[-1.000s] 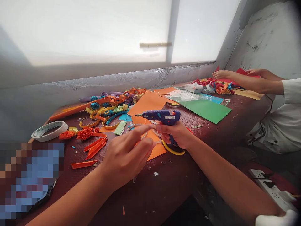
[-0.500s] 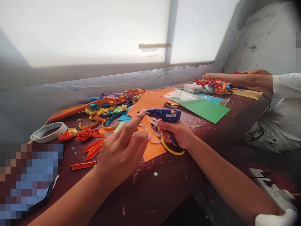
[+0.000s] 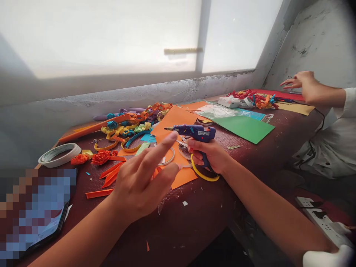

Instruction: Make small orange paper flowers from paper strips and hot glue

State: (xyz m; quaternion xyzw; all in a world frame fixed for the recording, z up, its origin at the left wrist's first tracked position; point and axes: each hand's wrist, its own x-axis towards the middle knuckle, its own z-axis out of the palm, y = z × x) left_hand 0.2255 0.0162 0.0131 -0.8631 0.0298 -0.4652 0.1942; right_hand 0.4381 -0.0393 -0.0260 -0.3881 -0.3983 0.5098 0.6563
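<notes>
My right hand (image 3: 207, 154) grips a dark blue hot glue gun (image 3: 194, 130), its nozzle aimed left. The fingers wrap round its handle, above the orange sheet. My left hand (image 3: 141, 181) hovers just left of and below the nozzle. Its index finger and thumb are stretched out and apart, the index tip a little short of the gun; the other fingers are mostly hidden. A folded bit of orange paper (image 3: 157, 172) shows between them; I cannot tell whether it is held. Scissors (image 3: 182, 143) and a yellow tape roll (image 3: 204, 176) lie beneath the gun.
Left are a white tape roll (image 3: 59, 155), orange paper roses (image 3: 100, 157), folded orange strips (image 3: 112, 174) and a phone (image 3: 52, 226). Behind lie an orange sheet (image 3: 178, 118) and a green sheet (image 3: 244, 128). A co-worker's hand (image 3: 302, 82) is at far right, above a power strip (image 3: 322, 222).
My left index fingertip has come away from the glue gun's nozzle, moving slightly down and right. The glue gun stays nearly in place. The co-worker's hand has lifted and drawn back to the right.
</notes>
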